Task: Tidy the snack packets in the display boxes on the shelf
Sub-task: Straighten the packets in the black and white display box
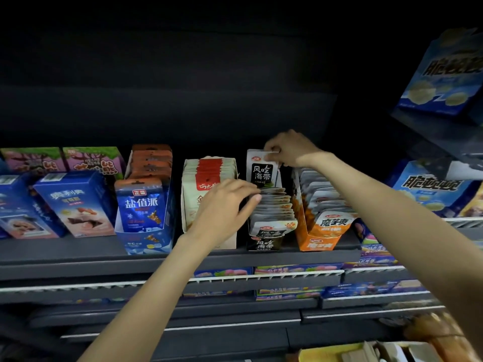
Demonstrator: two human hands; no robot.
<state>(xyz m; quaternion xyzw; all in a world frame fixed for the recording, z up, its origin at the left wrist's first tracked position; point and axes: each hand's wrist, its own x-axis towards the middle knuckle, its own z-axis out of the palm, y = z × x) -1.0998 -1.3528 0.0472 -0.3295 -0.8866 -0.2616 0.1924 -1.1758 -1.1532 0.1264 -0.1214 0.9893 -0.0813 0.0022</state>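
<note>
A black display box (pixel 264 242) of white-and-black seaweed snack packets stands on the dark shelf (pixel 78 253). My right hand (pixel 288 148) pinches the top edge of one seaweed packet (pixel 262 169), held upright at the back of that box. My left hand (pixel 226 205) reaches in from the left, and its fingertips press on the tops of the packets (pixel 274 209) leaning in a row inside the box. Right beside it stands an orange display box (pixel 317 242) with orange-and-white packets (pixel 332 223).
A beige box with red-topped packets (pixel 206 176) stands left of the seaweed box, partly behind my left hand. Further left are a blue display box (pixel 142 212) and blue cartons (pixel 75 202). Blue snack boxes (pixel 428 189) sit at the right. Lower shelves hold more goods.
</note>
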